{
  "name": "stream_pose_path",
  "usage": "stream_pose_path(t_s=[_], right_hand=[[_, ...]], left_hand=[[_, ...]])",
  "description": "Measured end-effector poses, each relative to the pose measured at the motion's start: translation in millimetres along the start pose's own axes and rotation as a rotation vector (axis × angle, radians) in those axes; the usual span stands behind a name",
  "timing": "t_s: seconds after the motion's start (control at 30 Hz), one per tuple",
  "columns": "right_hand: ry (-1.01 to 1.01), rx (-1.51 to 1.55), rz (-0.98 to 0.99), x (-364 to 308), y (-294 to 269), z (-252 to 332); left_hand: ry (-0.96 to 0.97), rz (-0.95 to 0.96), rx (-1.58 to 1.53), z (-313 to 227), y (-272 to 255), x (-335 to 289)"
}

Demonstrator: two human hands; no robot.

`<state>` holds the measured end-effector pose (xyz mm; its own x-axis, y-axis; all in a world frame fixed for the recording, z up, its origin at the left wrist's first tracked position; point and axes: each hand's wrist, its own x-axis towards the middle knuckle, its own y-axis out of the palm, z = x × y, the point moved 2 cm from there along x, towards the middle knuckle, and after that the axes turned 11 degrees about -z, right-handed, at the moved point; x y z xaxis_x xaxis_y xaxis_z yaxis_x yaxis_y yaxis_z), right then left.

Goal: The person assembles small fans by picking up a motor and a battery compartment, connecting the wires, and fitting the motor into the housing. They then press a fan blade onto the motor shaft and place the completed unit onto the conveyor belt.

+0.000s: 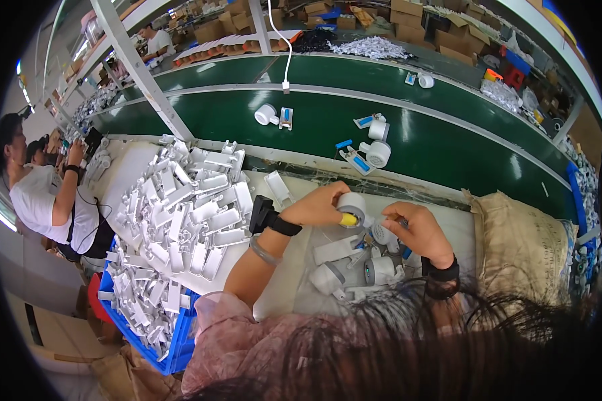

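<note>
My left hand [314,206] grips a round white housing [352,200] with a grey rim, its open side facing me and something yellow inside it. To its right, my right hand [420,231] has thumb and fingers pinched together beside a round disc with small holes [380,234]. Whether the disc is in those fingers I cannot tell. Below both hands lie several white and grey parts on the table, among them a flat white cover [337,250], a white rounded housing [327,277] and a grey-rimmed round piece [379,270].
White plastic covers [194,207] form a big heap left of me, above a blue crate [174,357] full of similar parts. Beyond the table runs a green conveyor [448,144] carrying white round assemblies [378,154]. A woven sack [520,244] stands right. A person [60,204] works at left.
</note>
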<state>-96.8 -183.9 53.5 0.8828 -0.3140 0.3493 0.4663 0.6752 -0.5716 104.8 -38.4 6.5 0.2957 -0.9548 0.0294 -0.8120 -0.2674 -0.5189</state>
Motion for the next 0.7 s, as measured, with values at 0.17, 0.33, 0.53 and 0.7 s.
stream_pose_path(t_s=[0.17, 0.33, 0.53, 0.7], right_hand=[[-0.025, -0.053, -0.168, 3, 2, 1], [-0.437, -0.441, -0.291, 6, 10, 9], [-0.490, -0.654, -0.347, 10, 28, 19], [-0.605, -0.659, -0.449, 9, 37, 15]], left_hand=[[-0.112, -0.296, -0.559, -18, -8, 11], [-0.129, -0.362, -0.801, -44, 4, 10], [-0.175, -0.232, -1.220, -20, 9, 18], [-0.240, -0.166, -1.225, -21, 18, 21]])
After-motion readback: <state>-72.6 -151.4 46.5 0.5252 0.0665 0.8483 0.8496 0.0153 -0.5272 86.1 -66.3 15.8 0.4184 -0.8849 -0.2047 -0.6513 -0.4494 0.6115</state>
